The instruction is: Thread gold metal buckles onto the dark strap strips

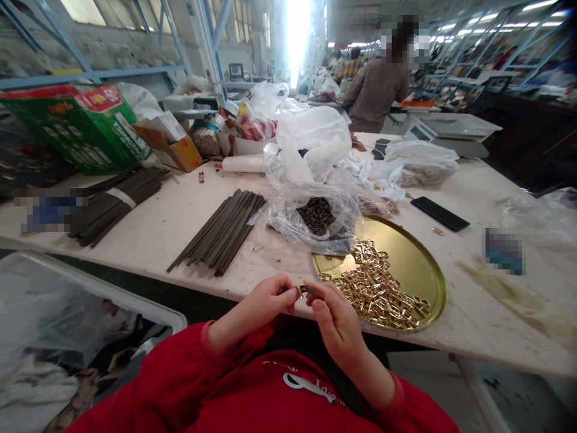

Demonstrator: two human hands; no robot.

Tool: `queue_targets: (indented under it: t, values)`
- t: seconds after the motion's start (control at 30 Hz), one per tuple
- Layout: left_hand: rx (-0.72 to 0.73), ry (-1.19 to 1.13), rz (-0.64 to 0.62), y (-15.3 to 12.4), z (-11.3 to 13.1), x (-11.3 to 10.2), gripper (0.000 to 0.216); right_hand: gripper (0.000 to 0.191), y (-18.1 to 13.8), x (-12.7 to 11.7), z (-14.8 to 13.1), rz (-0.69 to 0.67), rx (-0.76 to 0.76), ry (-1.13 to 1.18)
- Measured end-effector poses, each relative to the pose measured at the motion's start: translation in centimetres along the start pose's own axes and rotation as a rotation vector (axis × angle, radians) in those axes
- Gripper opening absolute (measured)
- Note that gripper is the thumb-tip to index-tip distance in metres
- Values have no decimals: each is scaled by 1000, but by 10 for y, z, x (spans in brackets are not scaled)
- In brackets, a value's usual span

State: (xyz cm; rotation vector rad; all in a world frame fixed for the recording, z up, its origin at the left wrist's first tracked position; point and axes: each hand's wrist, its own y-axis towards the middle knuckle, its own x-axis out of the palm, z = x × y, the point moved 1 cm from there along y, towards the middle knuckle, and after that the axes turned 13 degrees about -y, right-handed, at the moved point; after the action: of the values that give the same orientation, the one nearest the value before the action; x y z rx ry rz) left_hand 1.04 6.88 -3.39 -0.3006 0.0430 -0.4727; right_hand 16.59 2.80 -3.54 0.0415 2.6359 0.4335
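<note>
My left hand (265, 300) and my right hand (331, 316) meet just below the table's front edge, both pinched on one small dark piece with a gold buckle (305, 290) between the fingertips. Right beyond them a round gold tray (419, 258) holds a heap of several gold buckles (378, 285). An open clear plastic bag of small dark parts (318, 215) lies at the tray's far left rim. A bundle of thin dark strips (220, 231) lies on the table to the left.
More dark strips (117, 201), a green carton (85, 126), a brown box (174, 144), plastic bags and a white roll crowd the back. A black phone (439, 213) lies right of the tray. Another person (378, 90) stands at the far side by a scale (451, 129).
</note>
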Motion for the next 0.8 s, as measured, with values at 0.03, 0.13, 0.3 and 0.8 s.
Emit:
queue_targets:
  t: [0.03, 0.13, 0.3, 0.8]
  values:
    - [-25, 9, -9, 0, 0, -1, 20, 27, 1, -3, 0, -64, 6, 51]
    - [-130, -2, -48, -2, -2, -2, 19, 22, 5, -7, 3, -214, 153, 222]
    - [-180, -55, -63, -3, -7, 2, 21, 13, 8, -6, 11, -340, 306, 353]
    - [-247, -181, -75, -9, -4, 13, 24, 15, 4, -11, 10, -351, 194, 246]
